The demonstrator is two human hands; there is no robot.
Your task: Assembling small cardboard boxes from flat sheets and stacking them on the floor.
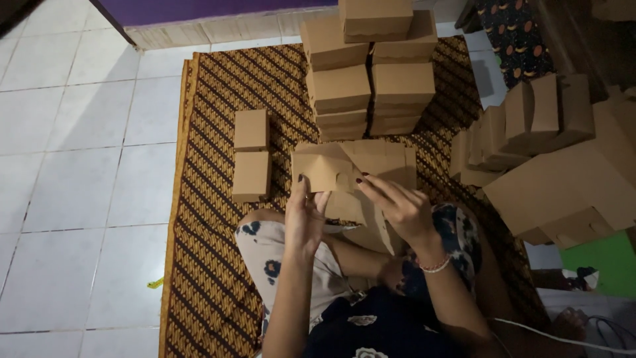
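Observation:
I hold a flat, partly folded brown cardboard box blank (354, 166) in front of me with both hands. My left hand (305, 215) grips its lower left edge, thumb up on the panel. My right hand (401, 205) pinches a flap near the middle, fingers spread over the card. The blank's lower part is hidden behind my hands. I sit cross-legged on a brown patterned mat (212, 232).
Two closed small boxes (252, 156) lie on the mat to the left. A tall stack of finished boxes (368, 73) stands ahead. Loose folded blanks and boxes (556, 159) pile up at the right. White floor tiles (73, 192) spread to the left. A white cable (563, 338) runs at lower right.

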